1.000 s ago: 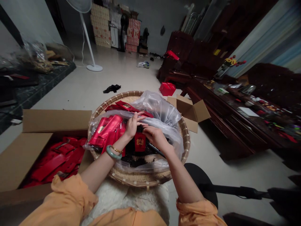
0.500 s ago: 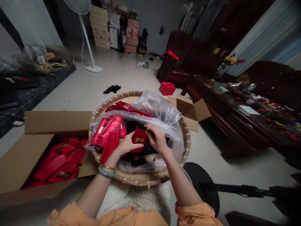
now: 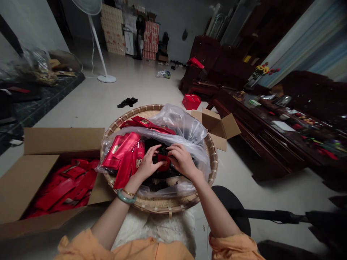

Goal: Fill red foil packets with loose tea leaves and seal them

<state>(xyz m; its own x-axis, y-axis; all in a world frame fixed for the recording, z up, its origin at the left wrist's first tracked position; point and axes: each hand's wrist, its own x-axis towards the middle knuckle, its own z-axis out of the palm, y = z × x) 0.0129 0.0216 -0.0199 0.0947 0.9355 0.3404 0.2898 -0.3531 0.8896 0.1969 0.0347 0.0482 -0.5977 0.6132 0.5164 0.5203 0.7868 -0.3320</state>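
Observation:
A small red packet (image 3: 163, 164) is between my hands, over dark, dry, leaf-like pieces (image 3: 159, 184) in a clear plastic bag (image 3: 179, 121). My left hand (image 3: 148, 166) holds it from the left, thumb across its face and fingers curved above. The bent fingers of my right hand (image 3: 181, 159) close at its right edge; that thumb is hidden. Under the bag is a round woven bamboo tray (image 3: 169, 208). Beside my left hand, flat red packets (image 3: 126, 151) lie on the bag's left side, and more red packets (image 3: 148, 124) lie along its far edge.
An open cardboard box (image 3: 65, 141) full of red packets stands left of the tray. A smaller open box (image 3: 230, 126) and a red box (image 3: 191, 102) sit beyond it at right. A black stand base (image 3: 231, 209) is close by my right arm. A white fan (image 3: 101, 54) stands farther off.
The red packet has tipped so that less of its face shows. My left fingers have lifted over its top, and my right fingers have moved down its right side.

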